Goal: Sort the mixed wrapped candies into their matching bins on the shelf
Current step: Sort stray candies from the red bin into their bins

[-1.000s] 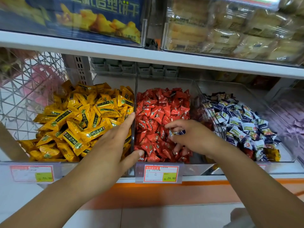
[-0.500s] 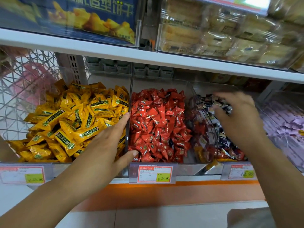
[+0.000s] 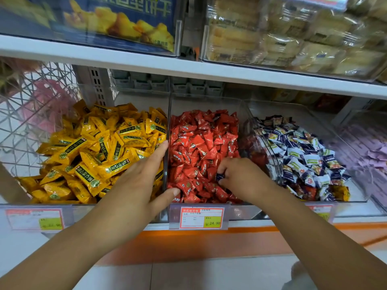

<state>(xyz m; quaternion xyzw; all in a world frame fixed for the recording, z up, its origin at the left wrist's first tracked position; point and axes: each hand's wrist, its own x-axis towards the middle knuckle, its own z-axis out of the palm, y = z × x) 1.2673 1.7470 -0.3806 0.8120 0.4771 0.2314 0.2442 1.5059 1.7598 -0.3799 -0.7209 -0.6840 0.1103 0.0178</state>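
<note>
Sorting looks partway through: inside the red bin point(image 3: 206, 104), the right hand point(image 3: 240, 179) pinches one dark blue candy point(image 3: 220, 176), a stray belonging in the blue-and-white bin point(image 3: 356, 196) on the red bin's right. The left hand point(image 3: 138, 183), fingers straight and empty, rests on the red bin's left wall. Red and yellow strays point(image 3: 307, 190) at that right neighbour's front are not yet moved.

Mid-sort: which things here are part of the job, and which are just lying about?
Job: right hand pinching a dark blue candy; left hand; red candy bin; blue-and-white candy bin; yellow candy bin.
Lying about: biscuit packs above; price tag; wire mesh.
</note>
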